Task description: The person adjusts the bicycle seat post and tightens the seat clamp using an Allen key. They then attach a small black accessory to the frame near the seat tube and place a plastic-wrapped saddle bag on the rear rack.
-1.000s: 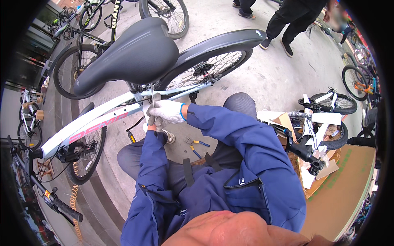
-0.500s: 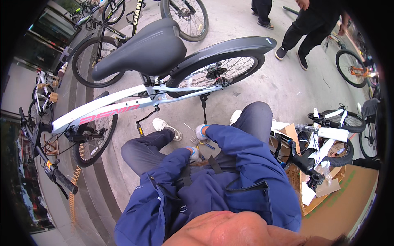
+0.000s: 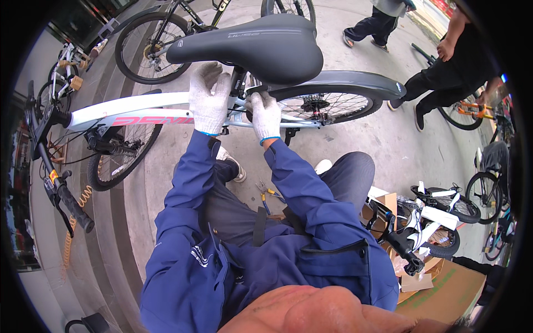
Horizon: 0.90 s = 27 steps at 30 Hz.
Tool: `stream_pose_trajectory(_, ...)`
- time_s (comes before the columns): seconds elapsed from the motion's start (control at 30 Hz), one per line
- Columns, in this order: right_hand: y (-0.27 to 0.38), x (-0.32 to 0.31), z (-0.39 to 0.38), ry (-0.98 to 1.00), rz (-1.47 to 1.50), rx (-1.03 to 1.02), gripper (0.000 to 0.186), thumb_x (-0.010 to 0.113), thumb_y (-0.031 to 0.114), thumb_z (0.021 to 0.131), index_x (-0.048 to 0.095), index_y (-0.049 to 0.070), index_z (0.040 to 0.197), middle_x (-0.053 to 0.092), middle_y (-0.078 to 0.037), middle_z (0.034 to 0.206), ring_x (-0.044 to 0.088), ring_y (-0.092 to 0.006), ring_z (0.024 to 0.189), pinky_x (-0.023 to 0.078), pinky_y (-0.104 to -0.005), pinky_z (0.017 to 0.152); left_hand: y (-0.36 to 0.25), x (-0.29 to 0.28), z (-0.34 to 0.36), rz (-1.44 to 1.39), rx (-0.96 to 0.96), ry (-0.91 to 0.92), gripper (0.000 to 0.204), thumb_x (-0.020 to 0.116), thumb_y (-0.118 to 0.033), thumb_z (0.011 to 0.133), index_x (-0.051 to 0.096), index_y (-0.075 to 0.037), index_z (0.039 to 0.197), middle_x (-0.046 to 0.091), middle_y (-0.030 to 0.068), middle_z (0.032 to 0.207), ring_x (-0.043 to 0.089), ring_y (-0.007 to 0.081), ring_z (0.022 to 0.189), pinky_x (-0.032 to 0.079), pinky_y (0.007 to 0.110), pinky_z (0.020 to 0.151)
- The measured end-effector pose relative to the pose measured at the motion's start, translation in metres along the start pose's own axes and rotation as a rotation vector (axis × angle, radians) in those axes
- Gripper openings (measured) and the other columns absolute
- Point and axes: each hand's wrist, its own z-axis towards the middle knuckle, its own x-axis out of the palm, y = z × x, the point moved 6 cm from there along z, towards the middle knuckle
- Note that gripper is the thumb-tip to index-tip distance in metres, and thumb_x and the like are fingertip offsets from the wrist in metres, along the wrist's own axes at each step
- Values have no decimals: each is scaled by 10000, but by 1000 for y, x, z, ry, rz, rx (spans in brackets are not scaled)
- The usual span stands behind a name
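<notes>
Both my hands wear white knit gloves with blue cuffs and are at a white bicycle (image 3: 150, 101) with pink lettering, under its black saddle (image 3: 266, 47). My left hand (image 3: 210, 102) is against the frame just left of the seat post (image 3: 237, 82), its fingers raised, curved and apart, with nothing visible in them. On the other side of the post, my right hand (image 3: 265, 115) has its fingers curled in at the frame by the rear wheel; what they pinch is hidden. Pliers (image 3: 264, 191) with blue and yellow handles lie on the ground between my feet.
A black rear mudguard (image 3: 350, 80) reaches right over the wheel. The handlebar (image 3: 55, 180) sticks out at left, beside a coiled orange hose (image 3: 69, 244). Cartons (image 3: 449, 291) and white bike parts (image 3: 436, 219) crowd the right. People stand and walk at upper right.
Both hands have left the tools on the ground between my legs and risen to the bicycle frame below the saddle. A person in dark trousers at the top has moved right.
</notes>
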Motion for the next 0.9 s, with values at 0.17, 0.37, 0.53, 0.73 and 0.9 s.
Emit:
stream_pose_trajectory(0.17,-24,5,44,-202,-18,-83,228,765,224,950,747,25,1058,749,-122,952,714,-247,787,548,-385,704,26,41,12,-275,-210,293,282,708,-112,979,636,25,1215,735,125,1034,686,168,888,548,324,786)
stream_pose_trajectory(0.37,-51,26,77,89,-1248,-208,370,598,215,989,607,81,1334,589,-175,1356,563,-356,1231,413,-503,1022,52,51,11,191,-133,429,205,742,-77,908,696,42,1068,739,135,912,707,211,833,549,357,769)
stream_pose_trajectory(0.53,-78,30,89,31,-974,-179,539,489,358,1107,456,79,1567,460,-164,1607,422,-340,1472,303,-497,1224,55,50,8,51,-81,346,188,747,-48,902,703,46,1058,752,148,926,728,233,860,549,354,767)
stream_pose_trajectory(0.73,-103,38,105,-74,-1132,-400,513,501,404,1073,560,112,1491,557,-134,1535,504,-349,1409,370,-562,1153,53,48,7,147,-28,377,186,718,-15,915,699,40,1092,760,157,975,746,251,903,559,360,789)
stream_pose_trajectory(0.9,-101,42,106,15,-1186,-278,486,523,348,1074,567,88,1483,561,-160,1524,508,-365,1403,377,-549,1157,58,44,4,138,39,325,182,713,-28,921,698,37,1091,762,157,982,749,266,920,561,376,810)
